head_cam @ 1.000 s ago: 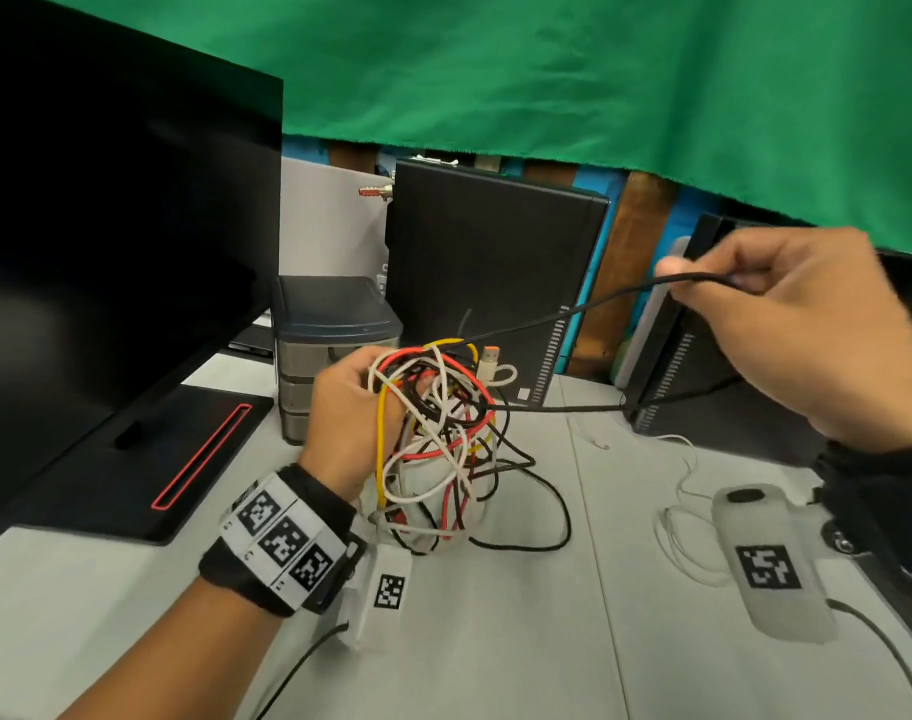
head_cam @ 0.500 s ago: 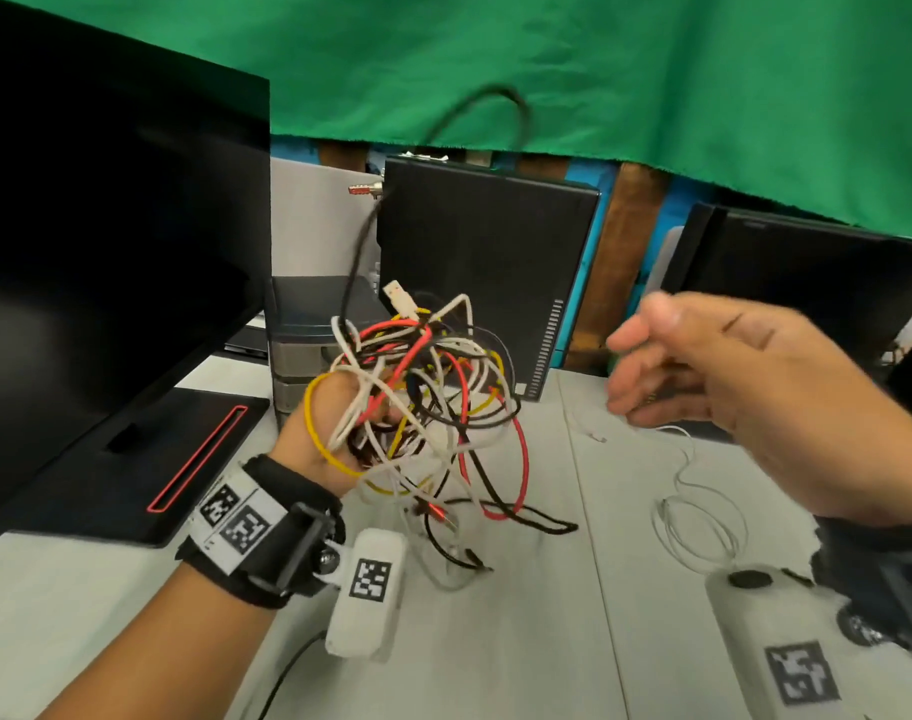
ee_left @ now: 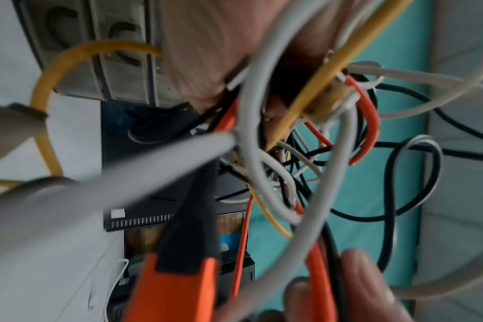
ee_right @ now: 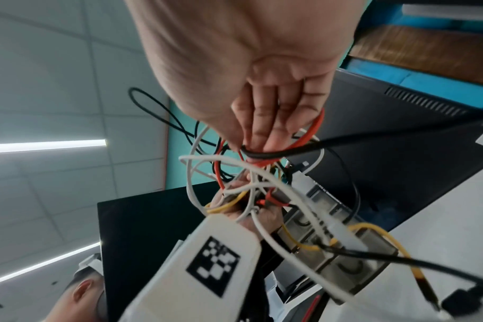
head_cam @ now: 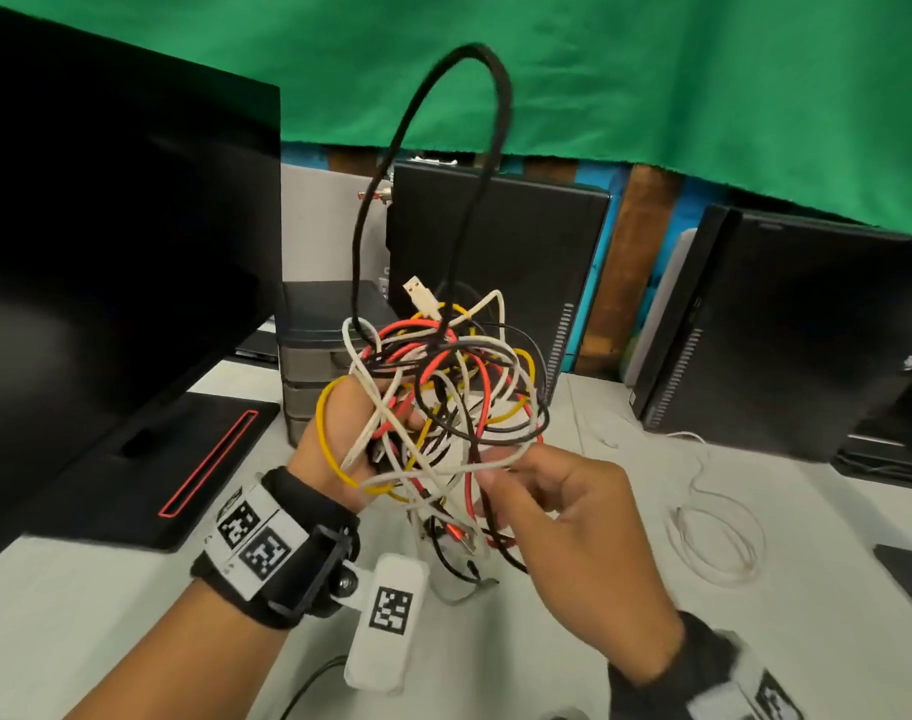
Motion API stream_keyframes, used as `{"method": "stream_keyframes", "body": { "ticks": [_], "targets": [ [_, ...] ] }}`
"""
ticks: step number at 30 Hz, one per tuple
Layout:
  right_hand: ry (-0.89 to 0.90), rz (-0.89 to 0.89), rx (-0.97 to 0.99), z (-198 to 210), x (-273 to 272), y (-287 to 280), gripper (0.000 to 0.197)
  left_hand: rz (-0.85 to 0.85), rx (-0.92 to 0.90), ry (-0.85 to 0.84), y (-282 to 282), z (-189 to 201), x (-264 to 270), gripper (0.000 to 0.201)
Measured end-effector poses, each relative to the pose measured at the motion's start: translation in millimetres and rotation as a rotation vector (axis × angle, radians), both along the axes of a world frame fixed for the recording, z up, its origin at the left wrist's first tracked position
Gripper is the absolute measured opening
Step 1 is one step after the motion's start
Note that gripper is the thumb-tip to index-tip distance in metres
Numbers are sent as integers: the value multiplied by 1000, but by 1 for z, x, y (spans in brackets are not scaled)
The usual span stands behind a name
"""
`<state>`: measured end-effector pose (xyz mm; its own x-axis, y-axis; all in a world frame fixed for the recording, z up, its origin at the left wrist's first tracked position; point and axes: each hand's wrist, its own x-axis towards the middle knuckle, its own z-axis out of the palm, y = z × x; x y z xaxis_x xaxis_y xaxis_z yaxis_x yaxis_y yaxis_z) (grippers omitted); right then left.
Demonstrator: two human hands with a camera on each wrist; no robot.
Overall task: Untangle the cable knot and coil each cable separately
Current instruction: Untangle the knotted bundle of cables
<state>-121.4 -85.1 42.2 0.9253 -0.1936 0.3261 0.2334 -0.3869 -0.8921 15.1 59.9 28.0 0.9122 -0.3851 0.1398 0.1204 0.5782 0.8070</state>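
Left hand (head_cam: 339, 433) holding cable knot (head_cam: 443, 402), right hand (head_cam: 573, 532) pinching strands, black loop (head_cam: 443, 148) overhead

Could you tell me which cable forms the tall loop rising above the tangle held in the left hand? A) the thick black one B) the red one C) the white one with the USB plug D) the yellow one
A: in the head view the thick black cable arches high over the tangle that the left hand holds up, while the other colours stay in the bundle.
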Motion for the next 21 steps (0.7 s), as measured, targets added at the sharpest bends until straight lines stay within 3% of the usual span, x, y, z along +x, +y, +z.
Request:
{"method": "stream_keyframes", "body": {
  "ticks": [7,12,16,21],
  "targets": [
    [-34,-39,152,11,8,2,18,-30,0,-55,-3,16,-6,14],
    [-174,-58,185,19,13,-4,18,68,-49,-154,-6,25,-19,62],
    [-245,-107,110,22,17,-7,28,110,14,-266,-9,28,-28,54],
    [-271,-110,50,23,23,-9,27,102,15,-223,-9,29,-29,61]
  ]
}}
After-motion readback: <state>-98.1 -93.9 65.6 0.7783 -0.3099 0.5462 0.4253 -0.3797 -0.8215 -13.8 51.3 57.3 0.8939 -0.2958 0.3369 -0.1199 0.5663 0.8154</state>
